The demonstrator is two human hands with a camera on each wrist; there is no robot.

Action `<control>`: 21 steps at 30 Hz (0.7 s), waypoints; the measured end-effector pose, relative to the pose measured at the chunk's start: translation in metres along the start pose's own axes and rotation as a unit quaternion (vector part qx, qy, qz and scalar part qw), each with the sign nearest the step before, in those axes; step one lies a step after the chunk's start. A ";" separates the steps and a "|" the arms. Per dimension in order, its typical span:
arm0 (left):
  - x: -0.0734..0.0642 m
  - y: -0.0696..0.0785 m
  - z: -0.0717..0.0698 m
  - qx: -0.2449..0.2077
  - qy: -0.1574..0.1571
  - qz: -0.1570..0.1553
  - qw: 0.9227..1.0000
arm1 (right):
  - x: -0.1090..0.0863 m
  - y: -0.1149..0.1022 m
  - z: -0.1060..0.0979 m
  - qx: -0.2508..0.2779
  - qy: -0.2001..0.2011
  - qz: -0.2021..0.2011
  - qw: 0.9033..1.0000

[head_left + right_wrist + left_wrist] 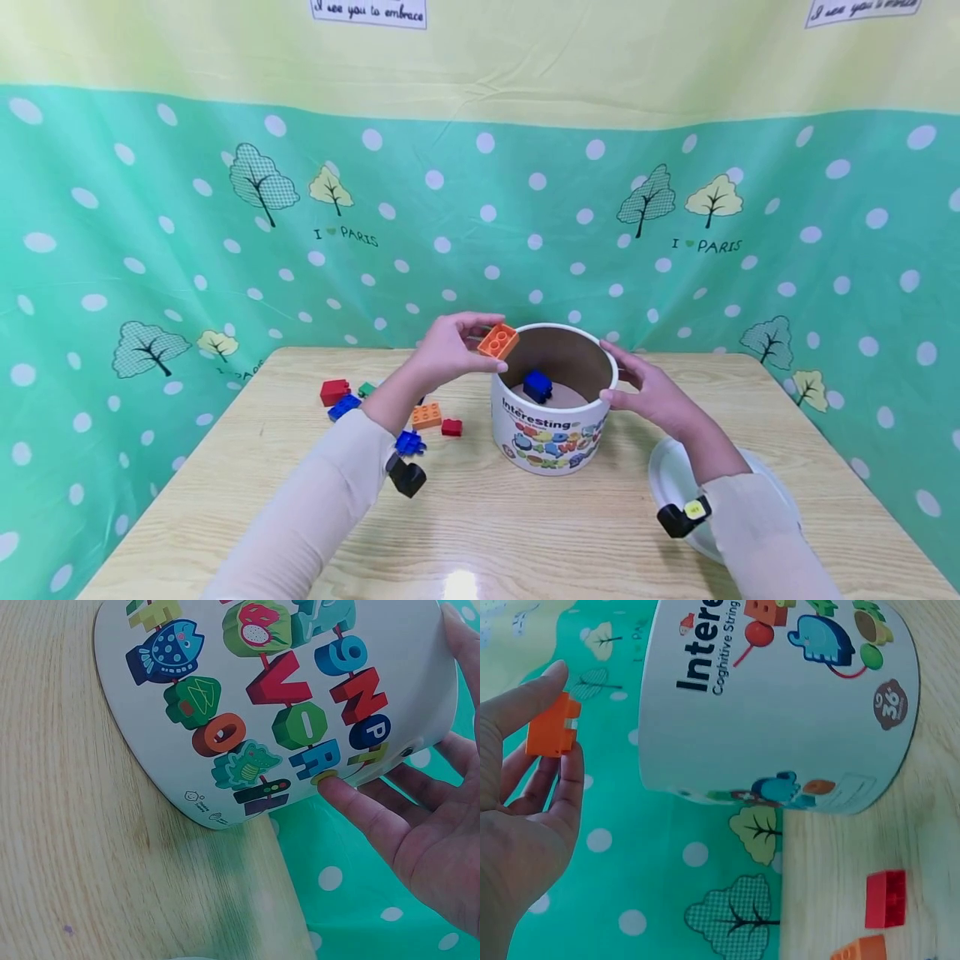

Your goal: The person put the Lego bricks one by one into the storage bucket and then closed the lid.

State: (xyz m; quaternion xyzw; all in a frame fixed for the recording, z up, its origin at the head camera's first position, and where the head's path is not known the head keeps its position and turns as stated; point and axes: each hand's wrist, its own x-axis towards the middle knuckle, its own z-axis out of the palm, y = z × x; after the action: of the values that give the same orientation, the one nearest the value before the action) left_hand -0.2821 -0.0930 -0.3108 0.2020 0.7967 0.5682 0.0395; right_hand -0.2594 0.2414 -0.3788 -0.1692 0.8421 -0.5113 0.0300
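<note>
My left hand pinches an orange building brick between thumb and fingers, at the left rim of a round white tub with colourful printing. In the left wrist view the same orange brick shows from its side, studs toward the tub. Inside the tub a blue brick lies on the bottom. My right hand grips the tub's right side, thumb on the near outer wall and fingers around the far side. The right wrist view shows that thumb pressed on the printed wall.
Left of the tub lie loose bricks: a red one, blue ones, a green one, an orange one and a small red one. A white round lid lies under my right forearm. A polka-dot curtain hangs behind the table.
</note>
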 end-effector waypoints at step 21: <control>0.043 0.028 0.035 0.106 -0.083 -0.003 0.991 | 0.001 0.001 0.000 -0.002 -0.005 0.005 1.000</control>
State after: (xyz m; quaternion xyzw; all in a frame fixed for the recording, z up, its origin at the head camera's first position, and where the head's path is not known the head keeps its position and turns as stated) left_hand -0.3031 -0.0382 -0.2901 0.2496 0.8468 0.4619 0.0857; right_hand -0.2610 0.2419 -0.3794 -0.1672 0.8436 -0.5089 0.0366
